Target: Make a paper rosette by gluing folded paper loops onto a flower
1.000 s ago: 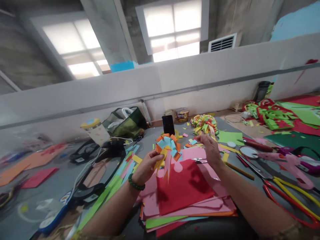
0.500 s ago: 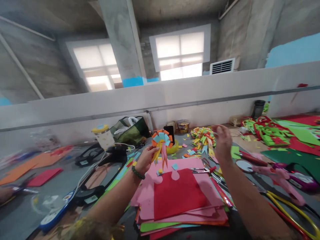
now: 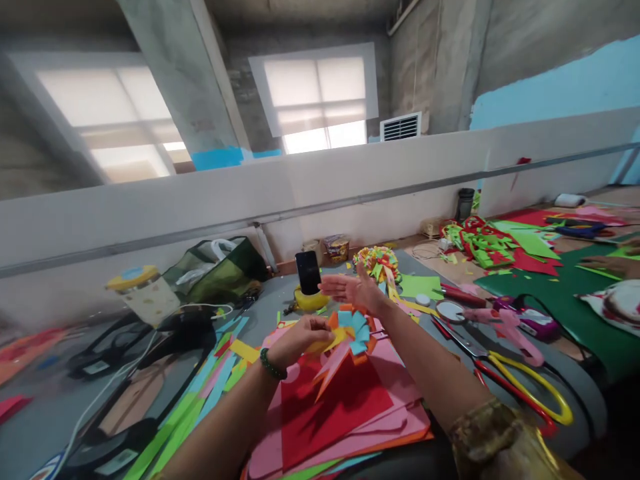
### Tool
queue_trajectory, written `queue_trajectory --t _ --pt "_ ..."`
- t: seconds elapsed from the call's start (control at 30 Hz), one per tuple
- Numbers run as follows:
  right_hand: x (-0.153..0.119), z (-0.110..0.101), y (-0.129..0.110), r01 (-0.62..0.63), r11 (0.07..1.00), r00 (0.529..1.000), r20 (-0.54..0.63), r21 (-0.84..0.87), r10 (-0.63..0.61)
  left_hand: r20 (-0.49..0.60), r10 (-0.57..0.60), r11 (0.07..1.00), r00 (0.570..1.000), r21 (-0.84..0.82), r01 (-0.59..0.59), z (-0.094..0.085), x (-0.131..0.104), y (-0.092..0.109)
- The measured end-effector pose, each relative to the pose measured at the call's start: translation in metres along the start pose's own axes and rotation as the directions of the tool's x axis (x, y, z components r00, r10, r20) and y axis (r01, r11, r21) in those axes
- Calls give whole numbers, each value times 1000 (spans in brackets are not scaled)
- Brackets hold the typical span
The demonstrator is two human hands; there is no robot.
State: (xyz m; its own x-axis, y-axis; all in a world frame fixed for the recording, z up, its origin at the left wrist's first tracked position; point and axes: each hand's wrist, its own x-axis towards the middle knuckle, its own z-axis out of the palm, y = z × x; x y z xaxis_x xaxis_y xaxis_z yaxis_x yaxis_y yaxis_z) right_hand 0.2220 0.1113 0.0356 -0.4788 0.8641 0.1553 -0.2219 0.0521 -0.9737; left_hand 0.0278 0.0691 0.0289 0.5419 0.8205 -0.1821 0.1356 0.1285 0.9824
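Note:
My left hand (image 3: 306,340), with a green bead bracelet at the wrist, pinches the yellow strip of a paper rosette (image 3: 354,328). The rosette has blue and orange loops and pink and orange tails, and hangs tilted over the red sheet (image 3: 333,413) on a stack of pink sheets (image 3: 265,443). Just above the rosette is my right hand (image 3: 353,290), its fingers stretched out and holding nothing. Behind that hand lies a bunch of colourful paper decorations (image 3: 377,260).
A phone (image 3: 308,272) stands in a yellow holder. On the right are scissors (image 3: 520,380), a pink glue gun (image 3: 510,327) and red-green paper strips (image 3: 480,243). A yellow-lidded cup (image 3: 143,293) is at left. Another person's hand (image 3: 613,265) shows at far right.
The view has turned right. My right hand has moved left, in front of the decorations and close to the rosette. The rosette has been lowered and tilted in my left hand.

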Motion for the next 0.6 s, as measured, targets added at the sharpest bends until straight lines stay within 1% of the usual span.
queue_trajectory --t 0.1,0.17,0.23,0.33,0.4,0.47,0.5,0.53,0.57,0.6 --pt "-3 -7 4 -70 959 993 -107 -275 42 20 28 996 999 82 -30 -4 1 0" --pt "-2 -6 8 -101 933 991 -116 -346 65 16 44 992 999 121 -45 -5 1 -1" --pt "0 -2 12 -91 942 993 -102 -324 61 7 47 988 999 147 -47 -4 2 -3" --pt "-1 2 9 -19 973 991 -133 -230 -12 -5 38 988 999 150 -36 -3 4 -5" --pt "-5 -3 1 47 987 979 -187 -156 -76 -30 38 992 999 123 -34 -4 6 -5" --pt "-10 -15 -9 108 988 962 -240 -107 -131 -88 52 996 995 81 -45 -10 7 -3" --pt "-13 -23 -14 140 986 950 -269 -92 -160 -128 60 997 990 58 -53 -15 7 -2" --pt "-16 -31 -19 177 981 928 -320 -78 -192 -171 68 997 983 33 -63 -21 7 0" --pt "-18 -39 -23 218 974 893 -389 -63 -225 -218 76 997 973 7 -76 -28 7 2" --pt "-20 -48 -26 260 964 848 -465 -49 -252 -267 84 996 960 -20 -92 -35 7 5"
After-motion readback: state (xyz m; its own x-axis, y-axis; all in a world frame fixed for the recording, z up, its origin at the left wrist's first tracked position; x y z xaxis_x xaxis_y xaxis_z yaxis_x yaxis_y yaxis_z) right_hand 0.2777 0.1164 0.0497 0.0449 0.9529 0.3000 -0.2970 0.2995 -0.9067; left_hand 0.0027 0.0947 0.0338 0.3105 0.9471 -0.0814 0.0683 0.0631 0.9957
